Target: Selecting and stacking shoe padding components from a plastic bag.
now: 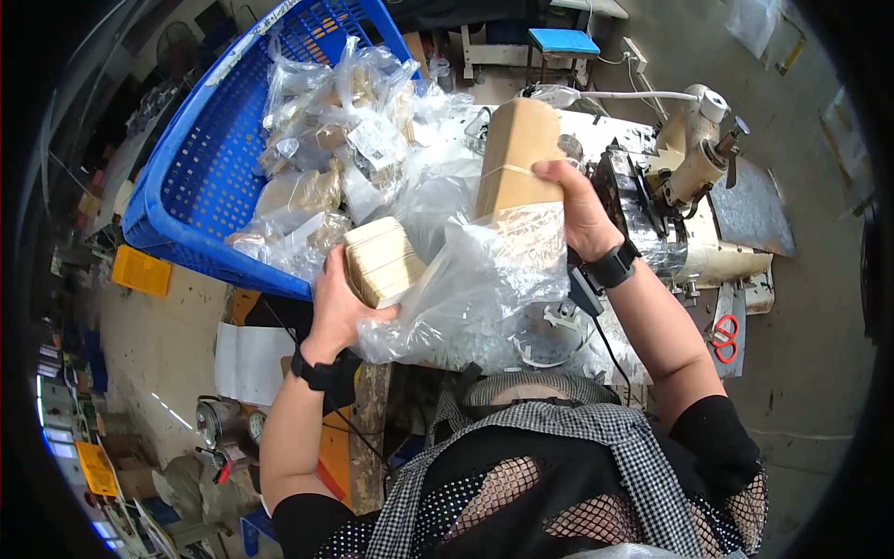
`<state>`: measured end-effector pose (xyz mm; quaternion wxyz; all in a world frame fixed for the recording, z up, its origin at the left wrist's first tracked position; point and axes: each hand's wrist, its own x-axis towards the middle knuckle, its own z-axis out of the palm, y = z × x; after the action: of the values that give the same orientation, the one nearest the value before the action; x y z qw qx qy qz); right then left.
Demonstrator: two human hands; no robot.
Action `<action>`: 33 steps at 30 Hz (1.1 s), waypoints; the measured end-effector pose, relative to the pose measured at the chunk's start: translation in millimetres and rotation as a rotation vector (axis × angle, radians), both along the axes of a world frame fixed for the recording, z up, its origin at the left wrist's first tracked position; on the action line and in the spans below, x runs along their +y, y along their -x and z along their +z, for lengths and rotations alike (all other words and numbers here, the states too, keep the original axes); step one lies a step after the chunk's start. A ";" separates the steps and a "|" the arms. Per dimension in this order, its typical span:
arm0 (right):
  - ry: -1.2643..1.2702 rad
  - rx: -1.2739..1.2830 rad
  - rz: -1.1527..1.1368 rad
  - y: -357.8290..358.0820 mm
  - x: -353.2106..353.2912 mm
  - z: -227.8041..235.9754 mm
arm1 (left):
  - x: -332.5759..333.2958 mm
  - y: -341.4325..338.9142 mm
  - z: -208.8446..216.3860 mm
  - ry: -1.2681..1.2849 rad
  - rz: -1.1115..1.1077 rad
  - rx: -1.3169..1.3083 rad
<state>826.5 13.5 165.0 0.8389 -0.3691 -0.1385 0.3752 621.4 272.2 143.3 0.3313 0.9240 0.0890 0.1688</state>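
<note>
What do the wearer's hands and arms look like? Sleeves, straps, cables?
Left hand and right hand: bare, no gloves. Each wrist wears a black strap: left strap, right strap. A thin black cable runs near the right wrist. Short black sleeves leave both forearms bare. No markings readable.

Two hands, two held stacks, two black wristbands, one blue basket, one scissors.

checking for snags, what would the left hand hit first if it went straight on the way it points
Probably the plastic bags, just past the pale stack the left hand holds, though depth is unclear.
</note>
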 end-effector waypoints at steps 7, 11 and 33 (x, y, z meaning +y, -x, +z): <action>0.591 -0.451 -0.130 -11.3 63.2 -34.9 | -6.4 7.7 22.3 0.875 0.072 -0.298; 0.909 -0.706 -0.212 -24.6 117.6 -59.0 | -3.1 10.7 35.2 1.252 0.162 -0.507; 0.089 0.119 -0.040 -74.9 119.8 -45.6 | -24.4 -24.1 -65.1 1.309 -0.126 0.464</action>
<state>901.4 133.3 119.4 0.8357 -0.3857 -0.0641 0.3856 645.5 247.8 78.3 0.8018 0.5499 0.1871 -0.1408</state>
